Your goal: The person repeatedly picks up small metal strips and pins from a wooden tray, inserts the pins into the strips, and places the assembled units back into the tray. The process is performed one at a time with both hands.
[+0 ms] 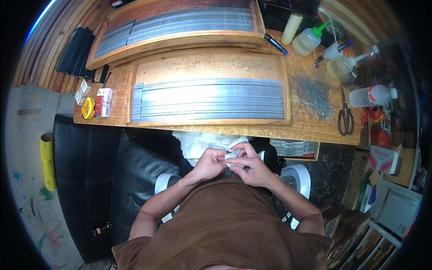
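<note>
My left hand (210,164) and my right hand (254,167) meet over my lap, just below the table's front edge. Between their fingertips is a small bunched piece of white cloth (232,154), with a dark sliver showing at its top. The left fingers are curled in and press on it; on the other side the right thumb and forefinger pinch it. More white cloth (193,143) drapes over my lap under the table. Straight ahead, a shallow wooden tray (288,101) holds rows of grey metallic strips (207,101).
A second strip-filled tray (193,39) sits behind. At right are a wire heap (315,96), black scissors (346,119), a water bottle (372,96) and a green-capped squeeze bottle (308,40). A yellow tape measure (88,108) lies left. A black sofa (90,180) stands beside me.
</note>
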Tool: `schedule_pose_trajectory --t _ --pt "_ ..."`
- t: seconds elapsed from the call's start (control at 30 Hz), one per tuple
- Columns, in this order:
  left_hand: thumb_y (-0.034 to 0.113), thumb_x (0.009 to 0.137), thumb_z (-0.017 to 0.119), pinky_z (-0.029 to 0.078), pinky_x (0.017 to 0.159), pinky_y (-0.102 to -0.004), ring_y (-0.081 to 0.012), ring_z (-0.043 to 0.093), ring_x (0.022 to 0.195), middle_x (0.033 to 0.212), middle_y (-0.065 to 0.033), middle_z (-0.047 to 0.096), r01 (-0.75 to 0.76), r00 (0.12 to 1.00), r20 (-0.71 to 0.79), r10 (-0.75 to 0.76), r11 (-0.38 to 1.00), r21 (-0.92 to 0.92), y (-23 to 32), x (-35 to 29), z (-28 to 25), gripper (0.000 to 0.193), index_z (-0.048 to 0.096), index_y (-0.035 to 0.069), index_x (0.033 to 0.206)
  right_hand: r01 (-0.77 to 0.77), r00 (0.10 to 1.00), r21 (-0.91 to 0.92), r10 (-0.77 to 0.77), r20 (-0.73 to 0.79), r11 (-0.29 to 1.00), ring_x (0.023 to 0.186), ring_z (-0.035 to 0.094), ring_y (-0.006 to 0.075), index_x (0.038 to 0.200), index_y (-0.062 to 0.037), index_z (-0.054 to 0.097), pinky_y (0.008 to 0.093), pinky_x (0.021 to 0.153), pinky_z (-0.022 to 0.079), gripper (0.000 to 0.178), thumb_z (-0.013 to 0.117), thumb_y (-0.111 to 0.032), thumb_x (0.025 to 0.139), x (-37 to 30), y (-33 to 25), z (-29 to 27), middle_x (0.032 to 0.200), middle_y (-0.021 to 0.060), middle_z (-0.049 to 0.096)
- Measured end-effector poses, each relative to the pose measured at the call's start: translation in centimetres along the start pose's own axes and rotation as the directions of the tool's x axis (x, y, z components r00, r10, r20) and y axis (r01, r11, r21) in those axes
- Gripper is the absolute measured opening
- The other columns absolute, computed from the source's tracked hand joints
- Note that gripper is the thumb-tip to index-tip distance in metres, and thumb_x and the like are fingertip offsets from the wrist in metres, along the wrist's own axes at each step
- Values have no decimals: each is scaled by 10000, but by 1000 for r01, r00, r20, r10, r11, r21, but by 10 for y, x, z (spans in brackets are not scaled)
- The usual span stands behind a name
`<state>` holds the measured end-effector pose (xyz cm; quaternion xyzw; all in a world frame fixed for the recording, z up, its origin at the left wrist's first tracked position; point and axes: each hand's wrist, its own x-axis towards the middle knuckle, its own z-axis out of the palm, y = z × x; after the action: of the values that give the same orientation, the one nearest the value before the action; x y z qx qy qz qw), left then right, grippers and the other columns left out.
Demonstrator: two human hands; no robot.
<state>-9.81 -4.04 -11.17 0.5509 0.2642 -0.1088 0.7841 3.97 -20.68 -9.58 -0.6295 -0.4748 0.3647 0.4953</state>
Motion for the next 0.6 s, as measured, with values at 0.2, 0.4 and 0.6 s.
schedule_pose_trajectory --t 0.2,0.4,0.6 --pt "-88 892 614 370 535 -278 -44 457 593 602 19 515 -190 981 31 190 935 299 -11 3 -7 145 656 19 805 -99 994 -306 80 -73 947 1195 586 307 1390 -84 663 383 973 514 576 852 -161 851 9 3 2 1382 141 550" --pt "-69 940 635 514 688 -293 -71 620 755 811 -68 748 -210 977 69 200 874 438 16 1 2 145 740 -31 1031 -117 990 -118 106 -95 986 935 669 364 1038 4 694 423 827 530 260 797 -185 893 20 14 2 975 163 689" --pt "-72 941 641 524 703 -261 -66 657 756 820 -58 754 -100 987 155 52 942 320 21 10 -9 130 742 -22 1007 -156 980 -156 133 -150 975 812 681 411 948 8 670 447 720 534 199 751 -173 926 20 20 13 875 195 684"
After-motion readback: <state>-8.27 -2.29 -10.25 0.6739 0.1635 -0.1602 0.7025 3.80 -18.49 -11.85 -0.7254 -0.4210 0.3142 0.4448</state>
